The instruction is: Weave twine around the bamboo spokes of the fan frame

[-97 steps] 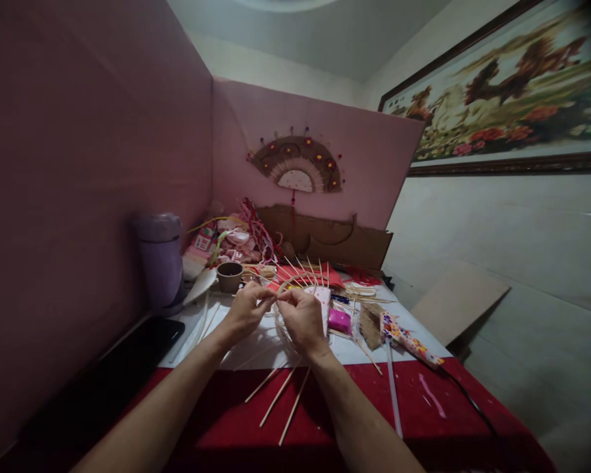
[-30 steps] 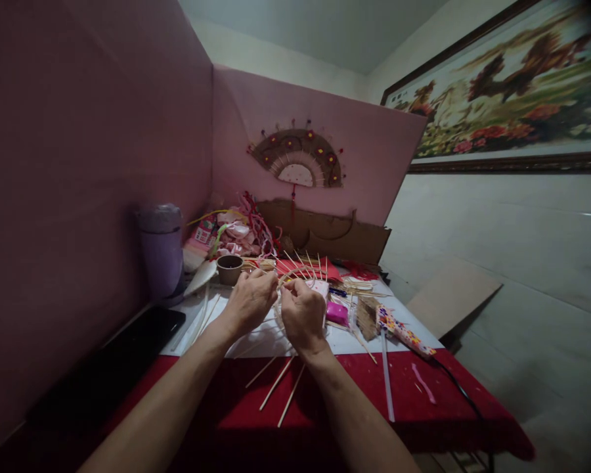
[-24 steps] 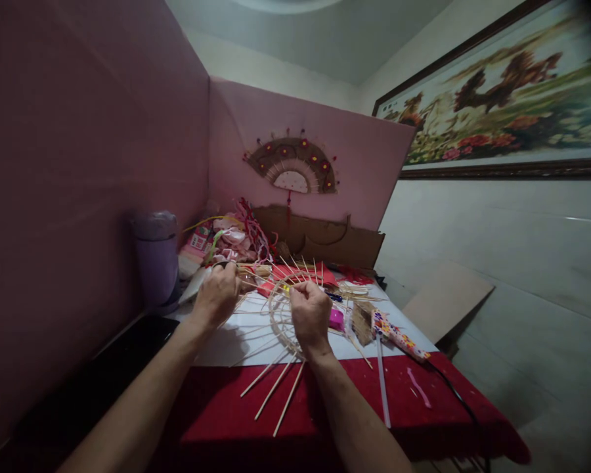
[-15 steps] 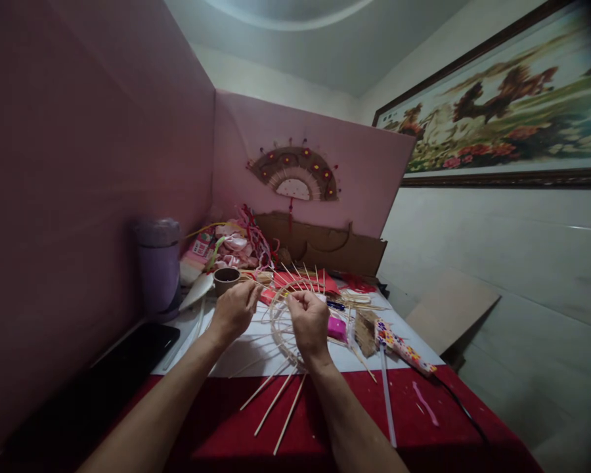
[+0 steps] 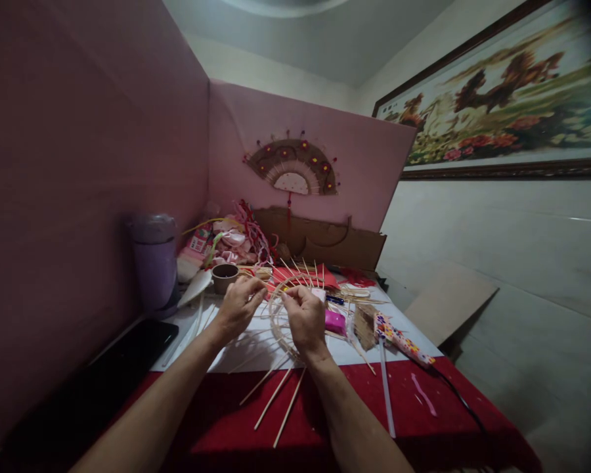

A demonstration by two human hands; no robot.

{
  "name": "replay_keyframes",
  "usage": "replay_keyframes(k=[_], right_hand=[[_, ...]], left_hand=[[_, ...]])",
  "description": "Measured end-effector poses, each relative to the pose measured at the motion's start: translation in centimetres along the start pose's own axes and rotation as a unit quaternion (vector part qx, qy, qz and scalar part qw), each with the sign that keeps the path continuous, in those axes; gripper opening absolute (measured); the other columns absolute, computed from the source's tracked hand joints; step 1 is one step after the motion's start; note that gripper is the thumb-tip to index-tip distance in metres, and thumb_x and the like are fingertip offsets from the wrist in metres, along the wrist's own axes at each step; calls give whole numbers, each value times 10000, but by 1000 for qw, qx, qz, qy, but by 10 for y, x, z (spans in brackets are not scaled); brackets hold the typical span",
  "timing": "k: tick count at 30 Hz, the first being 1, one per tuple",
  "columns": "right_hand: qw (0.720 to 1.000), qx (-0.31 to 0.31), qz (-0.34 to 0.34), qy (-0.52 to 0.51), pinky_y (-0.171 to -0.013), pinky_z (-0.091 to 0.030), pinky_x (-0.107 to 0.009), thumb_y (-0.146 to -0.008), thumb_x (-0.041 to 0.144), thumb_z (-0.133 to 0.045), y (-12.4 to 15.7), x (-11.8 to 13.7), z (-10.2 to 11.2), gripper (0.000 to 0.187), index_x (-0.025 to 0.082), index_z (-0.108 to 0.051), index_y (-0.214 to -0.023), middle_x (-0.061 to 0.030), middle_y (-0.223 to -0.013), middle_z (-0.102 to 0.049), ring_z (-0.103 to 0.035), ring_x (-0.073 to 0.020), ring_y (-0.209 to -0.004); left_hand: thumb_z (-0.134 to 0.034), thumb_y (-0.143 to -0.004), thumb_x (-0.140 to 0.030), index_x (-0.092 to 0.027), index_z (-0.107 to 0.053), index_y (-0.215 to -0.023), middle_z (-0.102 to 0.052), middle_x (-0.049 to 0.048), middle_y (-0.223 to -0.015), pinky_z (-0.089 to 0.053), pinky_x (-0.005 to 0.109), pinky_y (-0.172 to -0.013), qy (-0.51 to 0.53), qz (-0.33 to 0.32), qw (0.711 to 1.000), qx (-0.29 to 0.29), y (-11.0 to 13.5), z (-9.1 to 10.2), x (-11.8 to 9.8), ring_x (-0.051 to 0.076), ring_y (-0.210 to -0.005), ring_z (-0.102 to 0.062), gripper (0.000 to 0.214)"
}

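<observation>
A pale ring point(image 5: 274, 322) with thin wooden sticks point(image 5: 289, 407) fanning out from it is held up over the table, some sticks pointing toward me and others away. My right hand point(image 5: 306, 320) is closed at the ring, thumb and forefinger pinched near its upper left rim, and it covers the ring's right part. To the left, my left hand point(image 5: 240, 305) is also pinched, its fingertips a short way from those of the right. Whatever sits between the left fingertips is too small to make out.
Behind my left hand stands a brown cup point(image 5: 224, 278). A purple tumbler point(image 5: 153, 263) and a black phone point(image 5: 150, 341) are at the left. On the right lie a magenta packet point(image 5: 335, 322) and a flower-patterned glue gun point(image 5: 404, 341). A decorated fan point(image 5: 290, 164) hangs on the pink panel.
My left hand has come slightly rightward, so its fingertips are closer to the right hand's. The right hand stays at the ring. The whole view has shifted a little.
</observation>
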State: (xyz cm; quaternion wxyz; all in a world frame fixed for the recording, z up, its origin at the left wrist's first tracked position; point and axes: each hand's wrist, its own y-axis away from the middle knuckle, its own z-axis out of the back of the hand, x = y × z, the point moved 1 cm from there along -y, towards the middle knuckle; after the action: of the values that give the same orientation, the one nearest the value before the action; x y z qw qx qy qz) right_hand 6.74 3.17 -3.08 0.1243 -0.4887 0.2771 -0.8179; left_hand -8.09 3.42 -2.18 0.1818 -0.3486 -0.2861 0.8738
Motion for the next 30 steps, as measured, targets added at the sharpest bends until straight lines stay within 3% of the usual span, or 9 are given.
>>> replay_keyframes(k=[4,7,9,11,14,19,22,30], right_hand=[[994,-1,70,80,-701,-392,-283,-784,275,-507,-2,2,2,143,221,-631,-830,-10,-787,-641,-554,-173,-767],[980,-36,166,103,-901,-335,-351,-763,273,-560,-2,7,2,342,200,-562,-1098,-77,-1096,-586,-469,-220,-1047],[981,-11,181,68,-881,-359,-330,-783,280,-542,-2,7,0,338,184,-545,-1107,-86,-1090,-588,-487,-207,-1031],[988,40,148,28,-734,-411,-273,-830,267,-468,-1,5,-3,188,185,-585,-951,-53,-875,-637,-561,-171,-828],[996,46,79,20,-564,-366,-234,-864,247,-384,-2,1,-4,211,196,-563,-764,-1,-636,-594,-533,-138,-591],[997,-42,16,55,-562,-336,-238,-836,261,-412,-6,-3,-1,180,198,-546,-733,-10,-665,-613,-541,-147,-611],[997,-37,-12,68,-570,-343,-240,-817,263,-428,-6,-5,-2,160,209,-552,-731,-6,-664,-623,-558,-153,-626],[995,-9,-48,91,-569,-341,-247,-795,288,-453,-7,-8,-3,160,225,-583,-726,1,-686,-651,-577,-159,-646]], left_hand=[[-432,-827,-275,-184,-569,-724,-565,15,-741,-371,289,-733,-8,2,1000,-5,0,4,3,161,-768,-491,194],[-437,-825,-273,-183,-580,-751,-576,22,-762,-374,288,-747,-21,-7,1000,-15,1,2,3,160,-776,-495,184],[-447,-823,-287,-182,-582,-759,-575,22,-759,-382,279,-734,-21,-14,1000,-16,1,1,1,155,-759,-498,183],[-437,-834,-311,-180,-584,-760,-574,22,-751,-391,262,-712,-15,-20,1000,-10,1,1,0,147,-742,-505,209],[-354,-875,-345,-188,-602,-755,-597,25,-747,-394,244,-709,-90,9,996,27,0,0,-1,144,-765,-520,317],[-434,-815,-264,-198,-660,-727,-627,72,-826,-378,287,-681,-226,85,968,69,5,-13,5,190,-791,-545,251],[-432,-784,-217,-197,-681,-724,-631,101,-817,-371,297,-643,-261,117,954,84,10,-21,9,211,-765,-568,257],[-330,-852,-390,-198,-681,-751,-670,114,-781,-334,296,-666,-266,127,950,106,12,-24,-1,219,-778,-587,412]])
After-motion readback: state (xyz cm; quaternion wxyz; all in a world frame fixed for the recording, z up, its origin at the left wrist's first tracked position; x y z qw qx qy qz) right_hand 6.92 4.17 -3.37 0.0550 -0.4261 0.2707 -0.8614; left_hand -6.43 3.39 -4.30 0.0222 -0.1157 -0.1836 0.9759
